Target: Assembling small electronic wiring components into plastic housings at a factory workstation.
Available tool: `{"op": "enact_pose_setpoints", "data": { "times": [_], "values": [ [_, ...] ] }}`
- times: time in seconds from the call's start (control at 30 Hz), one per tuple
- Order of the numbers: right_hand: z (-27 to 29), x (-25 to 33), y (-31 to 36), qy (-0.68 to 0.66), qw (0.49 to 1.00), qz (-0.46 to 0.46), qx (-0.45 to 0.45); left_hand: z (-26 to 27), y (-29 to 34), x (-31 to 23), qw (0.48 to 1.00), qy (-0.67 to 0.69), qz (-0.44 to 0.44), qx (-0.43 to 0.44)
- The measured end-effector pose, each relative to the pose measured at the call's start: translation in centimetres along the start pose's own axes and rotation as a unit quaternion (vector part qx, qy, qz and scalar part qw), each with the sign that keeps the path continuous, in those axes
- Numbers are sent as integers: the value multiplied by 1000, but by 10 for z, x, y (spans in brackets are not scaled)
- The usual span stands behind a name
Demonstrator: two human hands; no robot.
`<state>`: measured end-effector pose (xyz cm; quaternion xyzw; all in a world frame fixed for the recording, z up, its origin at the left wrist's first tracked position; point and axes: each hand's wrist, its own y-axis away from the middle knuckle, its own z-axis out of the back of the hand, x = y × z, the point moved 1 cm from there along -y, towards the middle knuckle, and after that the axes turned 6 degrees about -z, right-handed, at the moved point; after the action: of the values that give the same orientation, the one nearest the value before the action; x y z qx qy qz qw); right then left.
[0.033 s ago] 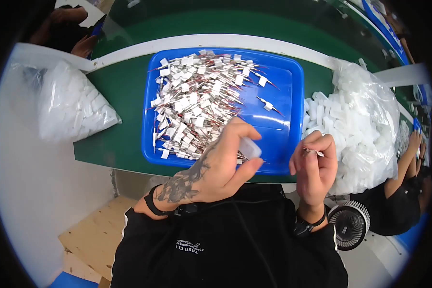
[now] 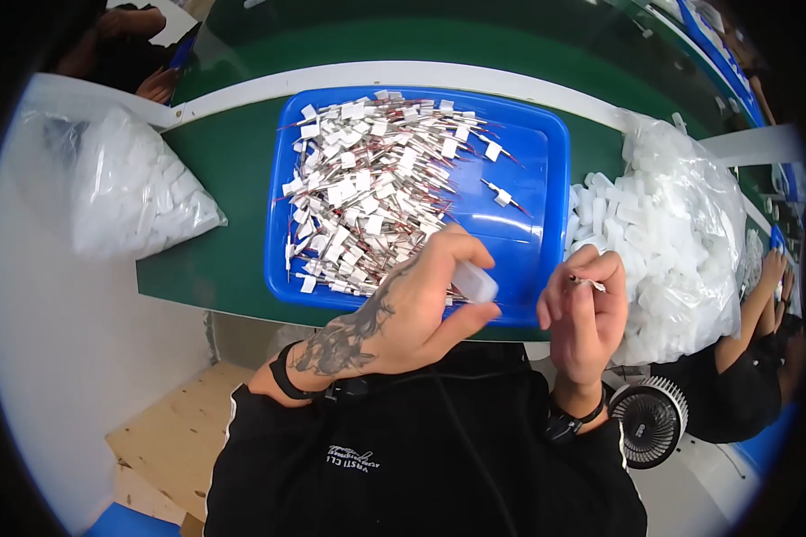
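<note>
My left hand (image 2: 412,304) is over the near edge of a blue tray (image 2: 557,206), its fingers curled round a small translucent white plastic case (image 2: 475,283). To its right, my right hand (image 2: 587,313) pinches a small wired part with a white tag (image 2: 589,284) between thumb and fingertips. Most of that part is hidden by the fingers. Inside the tray lies a heap of similar white-tagged wired parts (image 2: 354,192) with thin red leads. Two of them, among them one tagged part (image 2: 501,194), lie apart on the tray's right side.
Right of the tray, an open clear bag (image 2: 690,224) spills translucent white plastic pieces (image 2: 613,210). Another clear bag (image 2: 143,197) of white pieces stands at the left. A small fan (image 2: 647,421) sits below my right wrist. Other people are at the far left and far right.
The view has shifted very slightly. My left hand with the plastic case has moved a touch to the right; my right hand keeps its pinch.
</note>
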<state>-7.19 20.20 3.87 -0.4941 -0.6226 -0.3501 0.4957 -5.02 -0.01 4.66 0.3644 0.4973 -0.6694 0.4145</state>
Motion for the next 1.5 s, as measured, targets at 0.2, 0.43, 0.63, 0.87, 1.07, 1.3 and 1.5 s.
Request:
{"op": "enact_pose_setpoints", "data": {
  "times": [0.2, 0.43, 0.63, 0.87, 1.07, 1.3, 1.5],
  "values": [
    [-13, -7, 3, -77, 996, 35, 1, 3, -15, -13, 989, -118, -53, 74],
    [-30, -13, -5, -112, 993, 39, 17, -13, -10, -6, 996, -13, -48, 75],
    [-27, 10, -7, -113, 993, 42, 6, 3, -7, -7, 921, 353, 153, -54],
    [-23, 37, -7, 240, 961, 134, 14, 3, -5, -5, 901, 402, 152, -52],
    [-24, 37, -9, 283, 947, 152, 17, 0, -5, -2, 921, 371, 113, -45],
    [-26, 45, -7, 367, 912, 182, -2, 5, -7, 0, 951, 308, 10, -15],
    [-28, 40, -4, 331, 925, 188, -11, 10, -13, 4, 982, 177, -49, 46]
  ]
}}
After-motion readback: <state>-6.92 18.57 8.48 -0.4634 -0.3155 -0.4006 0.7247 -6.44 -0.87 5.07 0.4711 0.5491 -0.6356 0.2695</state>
